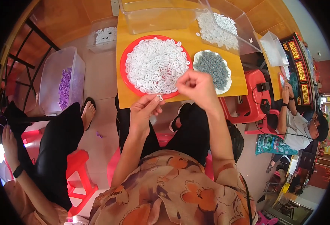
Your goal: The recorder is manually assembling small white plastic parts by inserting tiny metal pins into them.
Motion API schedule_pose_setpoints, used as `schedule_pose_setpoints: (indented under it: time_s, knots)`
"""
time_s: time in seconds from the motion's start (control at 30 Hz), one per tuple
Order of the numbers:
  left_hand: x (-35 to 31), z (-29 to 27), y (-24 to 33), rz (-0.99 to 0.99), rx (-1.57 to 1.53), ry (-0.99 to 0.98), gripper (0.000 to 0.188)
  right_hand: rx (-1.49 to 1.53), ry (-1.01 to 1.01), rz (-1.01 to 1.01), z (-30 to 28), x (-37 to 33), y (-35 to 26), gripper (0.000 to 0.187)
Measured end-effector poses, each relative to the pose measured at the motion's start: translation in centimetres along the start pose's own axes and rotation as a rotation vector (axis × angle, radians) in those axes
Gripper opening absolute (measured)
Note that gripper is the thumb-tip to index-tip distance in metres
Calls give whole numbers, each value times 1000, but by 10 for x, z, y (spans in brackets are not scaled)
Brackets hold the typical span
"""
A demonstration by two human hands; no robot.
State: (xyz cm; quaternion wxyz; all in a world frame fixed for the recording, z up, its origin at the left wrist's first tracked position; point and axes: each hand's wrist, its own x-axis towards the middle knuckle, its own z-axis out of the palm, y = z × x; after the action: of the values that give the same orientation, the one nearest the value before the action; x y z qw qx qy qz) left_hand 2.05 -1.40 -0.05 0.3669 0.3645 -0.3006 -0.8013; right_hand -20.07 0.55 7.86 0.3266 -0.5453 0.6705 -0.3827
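Observation:
My left hand [144, 112] is closed, pinching a small white plastic piece [159, 97] between thumb and fingers at the near rim of a red round tray [123, 65]. Heaped in that tray are many white oval pieces with two holes [153, 62]. My right hand [197, 88] is held above the table's near edge, between the tray and a white scalloped dish [228, 77]. Its fingertips are pressed together, and whatever they hold is too small or hidden to make out. Small grey parts [211, 67] fill the dish.
Clear plastic bins stand on the yellow table [129, 98]; one [243, 32] holds white pieces. A tub [45, 88] with purple pieces sits on the floor at left. Red stools [253, 97] stand on both sides. Other people sit at left and far right [298, 125].

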Motion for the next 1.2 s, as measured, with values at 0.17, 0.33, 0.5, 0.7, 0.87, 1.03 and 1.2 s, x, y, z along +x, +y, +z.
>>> schedule_pose_setpoints:
  time_s: [0.17, 0.33, 0.5, 0.7, 0.87, 1.03, 1.2]
  knots:
    - [-6, 11, 2, 2, -23, -31, 13, 274, -31, -9, 21, -37, 11, 8]
    - [-11, 11, 1, 6, -17, -48, 13, 290, -33, -56, 23, -42, 8, 6]
    - [-10, 10, 1, 31, 19, -30, 13, 128, -15, -87, 25, -42, -14, 9]
    - [-12, 14, 2, 93, 57, -1, 20, 129, -8, -142, 29, -41, -18, 15]
    - [-10, 11, 1, 134, 82, 12, 20, 128, -23, -160, 32, -40, -16, 16]
    - [-11, 13, 2, 130, 97, 12, 19, 137, -30, -146, 32, -42, -13, 18]
    - [-13, 16, 1, 183, 128, 14, 18, 110, -29, -163, 32, -43, -15, 19]
